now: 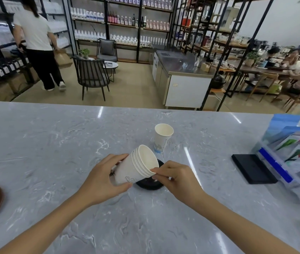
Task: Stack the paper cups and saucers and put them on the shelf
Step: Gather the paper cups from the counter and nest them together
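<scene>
Just beyond the tilted cup stack (136, 166), pinched by left hand (102, 180) and right hand (177, 177), a lone cup (163, 139) stands upright, nearer the right.

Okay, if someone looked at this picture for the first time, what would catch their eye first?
Most likely the stack of paper cups in the middle of the counter, tilted and held by the left hand while the right hand pinches its rim. Under it lies a black saucer, and one single cup stands upright just behind.
</scene>
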`<control>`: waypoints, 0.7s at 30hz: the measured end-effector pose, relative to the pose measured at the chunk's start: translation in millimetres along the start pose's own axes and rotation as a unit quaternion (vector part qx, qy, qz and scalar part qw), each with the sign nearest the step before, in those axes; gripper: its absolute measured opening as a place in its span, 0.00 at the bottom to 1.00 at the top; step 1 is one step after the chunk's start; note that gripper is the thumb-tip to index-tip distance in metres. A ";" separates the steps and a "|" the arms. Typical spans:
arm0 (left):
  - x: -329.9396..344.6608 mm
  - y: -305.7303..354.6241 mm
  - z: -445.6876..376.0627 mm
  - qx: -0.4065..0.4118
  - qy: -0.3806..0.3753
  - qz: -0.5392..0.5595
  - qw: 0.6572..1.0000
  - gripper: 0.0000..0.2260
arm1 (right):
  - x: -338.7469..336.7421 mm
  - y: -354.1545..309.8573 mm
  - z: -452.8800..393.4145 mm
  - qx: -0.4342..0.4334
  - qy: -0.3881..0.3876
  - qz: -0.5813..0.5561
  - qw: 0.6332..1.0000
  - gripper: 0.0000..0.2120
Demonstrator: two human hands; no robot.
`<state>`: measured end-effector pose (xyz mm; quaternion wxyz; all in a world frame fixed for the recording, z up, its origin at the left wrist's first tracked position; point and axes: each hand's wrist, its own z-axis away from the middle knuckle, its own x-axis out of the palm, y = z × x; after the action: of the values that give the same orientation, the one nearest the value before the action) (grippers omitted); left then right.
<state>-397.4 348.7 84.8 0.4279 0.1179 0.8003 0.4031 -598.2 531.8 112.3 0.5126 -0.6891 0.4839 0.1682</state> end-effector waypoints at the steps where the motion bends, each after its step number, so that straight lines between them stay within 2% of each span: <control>1: 0.3 -2.1 -4.0 -0.003 0.001 0.002 1.000 0.35 | -0.4 3.7 -4.3 -0.006 -0.002 0.015 1.000 0.11; 3: 0.4 -6.5 -14.0 -0.010 0.005 0.009 1.000 0.34 | -1.8 15.4 -15.6 -0.022 -0.024 0.054 0.998 0.16; 6: -0.5 -13.4 -30.7 -0.026 0.022 0.019 0.999 0.33 | -6.9 41.3 -41.1 0.003 -0.112 0.075 0.991 0.29; 8: -1.1 -19.7 -40.5 -0.035 0.031 0.024 0.999 0.33 | -10.1 64.8 -63.3 0.026 -0.115 0.094 0.989 0.32; 15: 7.1 -41.3 -54.6 -0.068 0.016 0.042 0.997 0.34 | -19.9 142.7 -131.5 0.144 -0.093 0.227 0.959 0.29; 21: 12.5 -55.9 -56.3 -0.089 0.010 0.051 0.995 0.33 | -19.6 165.3 -139.3 0.170 -0.091 0.232 0.953 0.12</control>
<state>-440.1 288.6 53.1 0.4078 0.1160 0.7587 0.4946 -783.0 419.3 94.9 0.6108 -0.4417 0.6037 0.2595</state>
